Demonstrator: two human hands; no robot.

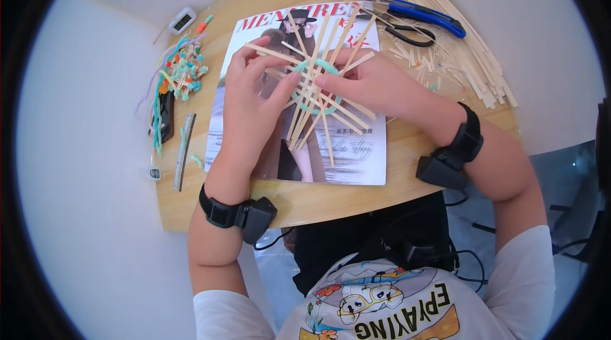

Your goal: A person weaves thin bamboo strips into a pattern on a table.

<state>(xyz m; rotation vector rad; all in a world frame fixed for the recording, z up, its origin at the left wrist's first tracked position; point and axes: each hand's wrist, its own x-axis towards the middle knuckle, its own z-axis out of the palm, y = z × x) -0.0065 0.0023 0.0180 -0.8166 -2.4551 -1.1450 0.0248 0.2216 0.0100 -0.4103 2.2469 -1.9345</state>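
A star-like weave of pale bamboo strips (307, 125) is held over a magazine, its strips crossing in the middle and spreading outward. A mint-green fuzzy ring (330, 108) goes around the crossing part. My left hand (253, 82) grips the weave from the left, thumb at the ring's edge and fingers among the strip ends. From the right, my right hand (366, 82) pinches it, with the thumb on the ring's right side; its other fingers are partly hidden behind the strips. The magazine (369, 165) lies flat beneath, a figure in a dark hat on its cover.
On the table (181, 209), a blue utility knife (428, 14) and black-handled pliers (410, 36) lie at the back right near long bamboo strips (474, 60) and cut scraps. Fuzzy coloured stems (184, 69), a ruler (184, 152) and a small digital timer (182, 20) are at left.
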